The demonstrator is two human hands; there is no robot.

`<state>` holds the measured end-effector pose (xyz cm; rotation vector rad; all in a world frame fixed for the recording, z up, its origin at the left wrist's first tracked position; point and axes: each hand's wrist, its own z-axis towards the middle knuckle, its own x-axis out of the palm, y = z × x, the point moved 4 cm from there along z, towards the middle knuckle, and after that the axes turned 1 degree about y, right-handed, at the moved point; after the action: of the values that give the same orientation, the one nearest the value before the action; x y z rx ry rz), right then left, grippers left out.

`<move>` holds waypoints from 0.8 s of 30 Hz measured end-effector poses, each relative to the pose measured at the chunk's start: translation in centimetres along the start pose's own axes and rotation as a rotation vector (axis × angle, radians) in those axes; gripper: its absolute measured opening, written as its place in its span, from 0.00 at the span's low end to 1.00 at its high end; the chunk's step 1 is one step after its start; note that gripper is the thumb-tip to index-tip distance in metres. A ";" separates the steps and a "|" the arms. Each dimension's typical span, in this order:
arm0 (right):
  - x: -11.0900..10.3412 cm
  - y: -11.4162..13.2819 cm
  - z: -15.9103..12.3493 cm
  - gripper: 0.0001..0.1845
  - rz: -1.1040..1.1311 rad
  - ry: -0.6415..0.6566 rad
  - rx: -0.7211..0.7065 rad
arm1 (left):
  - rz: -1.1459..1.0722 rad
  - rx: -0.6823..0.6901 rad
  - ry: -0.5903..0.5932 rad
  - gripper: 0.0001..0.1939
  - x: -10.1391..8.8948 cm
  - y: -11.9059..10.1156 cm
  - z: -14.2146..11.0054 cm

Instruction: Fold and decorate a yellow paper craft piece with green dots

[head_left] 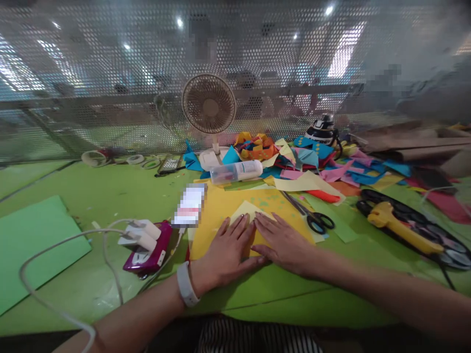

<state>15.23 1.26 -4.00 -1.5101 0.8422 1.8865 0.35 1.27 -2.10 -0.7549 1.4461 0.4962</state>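
Note:
My left hand (224, 252) lies flat with fingers stretched out on a pale yellow folded paper (247, 211). My right hand (281, 240) lies flat beside it, fingers together, pressing the same paper. The two hands nearly touch at the fingertips. The folded paper rests on a larger orange-yellow sheet (221, 206) on the green table (110, 191). A white band is on my left wrist.
Black-handled scissors (311, 215) lie right of my hands. A yellow glue gun (401, 228) sits on a black tray at the right. A heap of coloured paper scraps (312, 162), a clear bottle (235, 172) and a small fan (209, 105) stand behind. A purple power strip (149, 250) with white plugs lies left.

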 end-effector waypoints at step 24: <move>-1.3 -2.3 -2.2 0.40 -0.061 0.025 0.096 | 0.036 0.048 -0.044 0.41 -0.1 0.4 -0.1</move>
<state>18.54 0.96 -3.35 -1.4876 0.8758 1.7620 -0.02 1.44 -2.10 -0.6768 1.4274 0.5015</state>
